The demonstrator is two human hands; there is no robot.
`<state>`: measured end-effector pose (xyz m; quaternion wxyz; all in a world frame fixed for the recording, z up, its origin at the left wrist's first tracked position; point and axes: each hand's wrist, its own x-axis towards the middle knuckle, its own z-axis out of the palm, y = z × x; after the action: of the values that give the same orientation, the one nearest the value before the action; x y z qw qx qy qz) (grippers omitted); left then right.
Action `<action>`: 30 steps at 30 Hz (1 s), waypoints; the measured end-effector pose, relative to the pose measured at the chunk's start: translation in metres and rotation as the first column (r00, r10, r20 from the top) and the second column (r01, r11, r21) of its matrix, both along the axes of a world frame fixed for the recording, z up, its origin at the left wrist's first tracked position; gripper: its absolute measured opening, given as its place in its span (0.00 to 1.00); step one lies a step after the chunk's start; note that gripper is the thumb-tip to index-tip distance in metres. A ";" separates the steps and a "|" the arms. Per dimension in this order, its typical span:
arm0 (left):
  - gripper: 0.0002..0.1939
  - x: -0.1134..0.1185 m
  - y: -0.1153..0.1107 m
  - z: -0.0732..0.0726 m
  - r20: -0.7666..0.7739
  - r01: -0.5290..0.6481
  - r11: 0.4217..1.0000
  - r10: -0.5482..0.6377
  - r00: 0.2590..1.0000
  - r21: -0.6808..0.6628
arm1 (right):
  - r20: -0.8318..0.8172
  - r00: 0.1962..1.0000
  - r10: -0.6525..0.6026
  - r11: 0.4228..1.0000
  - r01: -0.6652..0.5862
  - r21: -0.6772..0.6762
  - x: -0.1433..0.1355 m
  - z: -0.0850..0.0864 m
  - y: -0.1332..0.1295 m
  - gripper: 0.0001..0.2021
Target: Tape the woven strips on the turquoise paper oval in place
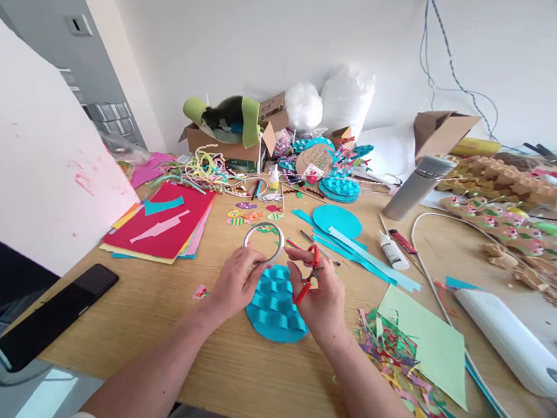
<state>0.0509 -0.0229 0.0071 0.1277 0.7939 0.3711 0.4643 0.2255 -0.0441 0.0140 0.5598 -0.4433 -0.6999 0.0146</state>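
- The left hand (237, 285) is not wide. Its thumb and fingers pinch the near edge of a white roll of tape (282, 243), which is tilted up so the hole shows.
- The right hand (320, 304) is curled around red scissors (315, 257). The handles sit in among its fingers. Its pointing finger and thumb are a little bit apart, and the fingertips are just beside the tape. I cannot tell if they touch it.
- A blue paper circle (276, 316) lies on the table (144, 328), between the two hands and nearer than the tape. It has rows of curvy paper bumps on it. The right hand hides some of its right side.
- Little paper fish (246, 205) lie on the far side of the tape.
- A flat blue circle (337, 221) and some blue strips (377, 264) are far and to the right of the scissors.
- A glue bottle (394, 252) lies on its side, more to the right.
- Red paper (170, 230) tops a pile on the left, and a black phone (58, 315) is nearer.
- On the near right, green paper (438, 348) lies by a heap of colorful scraps (387, 355).
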 end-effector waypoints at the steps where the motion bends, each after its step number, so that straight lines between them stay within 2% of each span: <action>1: 0.03 0.000 0.000 0.000 -0.006 0.001 1.000 -0.001 1.000 -0.008 | 0.000 1.000 0.002 1.000 -0.002 0.002 0.000 0.000 0.000 0.12; 10: 0.04 0.000 0.001 -0.003 -0.050 -0.011 1.000 0.011 0.999 0.007 | -0.002 1.000 0.020 1.000 -0.020 -0.010 0.000 0.001 0.000 0.08; 16: 0.03 0.001 -0.001 -0.002 -0.079 -0.013 0.999 0.017 0.997 0.047 | -0.039 0.999 0.031 0.999 -0.032 -0.042 -0.001 0.000 0.002 0.11; 25: 0.03 0.002 -0.002 0.000 -0.049 -0.049 0.996 0.053 0.997 0.073 | -0.005 1.000 0.028 0.998 -0.028 -0.058 -0.002 -0.002 0.001 0.10; 30: 0.11 0.002 -0.004 -0.001 -0.032 -0.106 0.994 0.108 0.994 0.039 | -0.008 0.999 0.031 0.999 -0.032 -0.035 -0.003 -0.003 0.000 0.10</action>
<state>0.0529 -0.0267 0.0060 0.0817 0.7830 0.4066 0.4637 0.2227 -0.0438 0.0115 0.5540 -0.4421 -0.7044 0.0374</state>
